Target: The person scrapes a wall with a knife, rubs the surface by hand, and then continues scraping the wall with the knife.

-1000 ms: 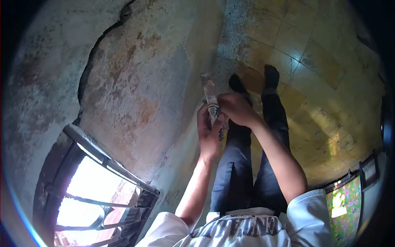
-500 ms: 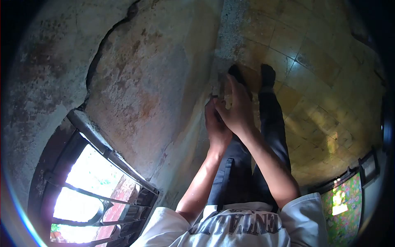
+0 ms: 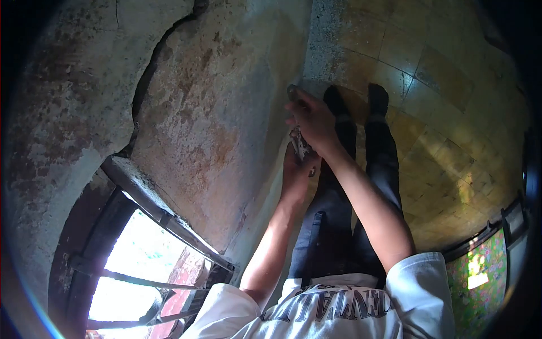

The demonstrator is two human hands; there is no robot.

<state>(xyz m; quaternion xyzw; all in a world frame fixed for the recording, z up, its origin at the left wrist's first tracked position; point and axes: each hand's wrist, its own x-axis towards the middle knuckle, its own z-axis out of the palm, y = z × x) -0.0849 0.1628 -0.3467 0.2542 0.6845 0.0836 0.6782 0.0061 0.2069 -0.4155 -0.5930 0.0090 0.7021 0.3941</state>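
Note:
My left hand (image 3: 294, 174) is wrapped round a narrow, worn grey-white object (image 3: 301, 145). Its lower end shows by the palm, and its kind is not clear to me. Just above, my right hand (image 3: 315, 123) is closed with bent fingers. From the top of that hand sticks a small dark, rounded end (image 3: 292, 91), while the rest of the piece is hidden by the fingers. Both hands are close together over my legs, near the foot of the wall.
A stained, cracked wall (image 3: 197, 113) rises on the left, with a barred window (image 3: 147, 277) low in it. Yellowish floor tiles (image 3: 435, 130) lie to the right. My dark trousers (image 3: 339, 231) and feet are below the hands. Flowered cloth (image 3: 480, 282) hangs at lower right.
The hands were side by side with the palms facing; now my right hand has risen and curled closed. The grey-white object has come into view in my left hand. The view has shifted slightly.

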